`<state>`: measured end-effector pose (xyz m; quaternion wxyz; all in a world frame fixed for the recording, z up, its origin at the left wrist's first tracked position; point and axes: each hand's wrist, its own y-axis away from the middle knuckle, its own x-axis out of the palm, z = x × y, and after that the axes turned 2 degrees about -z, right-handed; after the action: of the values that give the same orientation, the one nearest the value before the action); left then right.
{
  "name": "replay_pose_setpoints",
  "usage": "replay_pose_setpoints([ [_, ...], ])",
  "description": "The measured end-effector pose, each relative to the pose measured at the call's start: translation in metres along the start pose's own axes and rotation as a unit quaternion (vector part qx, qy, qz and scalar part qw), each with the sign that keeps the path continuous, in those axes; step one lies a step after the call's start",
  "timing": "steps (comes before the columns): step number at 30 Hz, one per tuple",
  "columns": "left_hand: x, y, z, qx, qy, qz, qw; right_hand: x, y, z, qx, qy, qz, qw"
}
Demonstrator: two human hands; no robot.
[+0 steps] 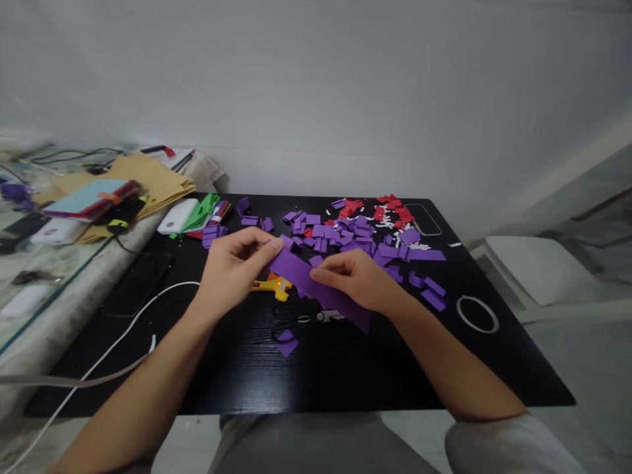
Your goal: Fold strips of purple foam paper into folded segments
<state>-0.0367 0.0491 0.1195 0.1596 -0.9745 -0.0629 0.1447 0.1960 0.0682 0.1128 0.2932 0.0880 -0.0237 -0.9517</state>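
A long purple paper strip [296, 270] slants between my two hands above the black table. My left hand [237, 260] pinches its upper left end between thumb and fingers. Farther along the strip, my right hand [348, 276] grips its edge the same way, and the loose end hangs down to the right. Under the strip lie scissors [323, 316] with black handles, partly covered by the paper. A yellow tool with an orange light, perhaps a glue gun [279, 287], lies beside my left hand. One small purple paper piece [287, 343] rests by the scissor handles.
Many cut purple pieces [363, 230] are heaped at the back of the black table [316, 388], with red scraps [395, 205] behind. A white ring [478, 314] lies at right. At left are green paper [202, 212], a phone [138, 283] and a white cable [123, 336].
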Motion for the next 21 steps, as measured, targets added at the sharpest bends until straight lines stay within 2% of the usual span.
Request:
replay_pose_setpoints([
  [2, -0.004, 0.009, 0.007, -0.039, 0.015, -0.008, 0.999, -0.005, 0.011, -0.011, 0.029, 0.028, 0.002, 0.999],
  [6, -0.012, 0.034, 0.025, -0.124, 0.027, 0.014, 0.992, -0.013, 0.031, -0.035, 0.062, 0.065, 0.007, 0.996],
  [13, -0.019, 0.092, 0.054, -0.226, -0.006, 0.052, 0.973, -0.016, 0.067, -0.075, 0.144, 0.043, 0.027, 0.988],
  [16, -0.017, 0.115, 0.062, -0.250, -0.034, 0.070, 0.965, -0.012, 0.079, -0.088, 0.171, 0.014, 0.023, 0.985],
  [21, -0.009, 0.143, 0.067, -0.251, -0.065, 0.073, 0.963, -0.006, 0.096, -0.100, 0.190, 0.042, 0.029, 0.980],
])
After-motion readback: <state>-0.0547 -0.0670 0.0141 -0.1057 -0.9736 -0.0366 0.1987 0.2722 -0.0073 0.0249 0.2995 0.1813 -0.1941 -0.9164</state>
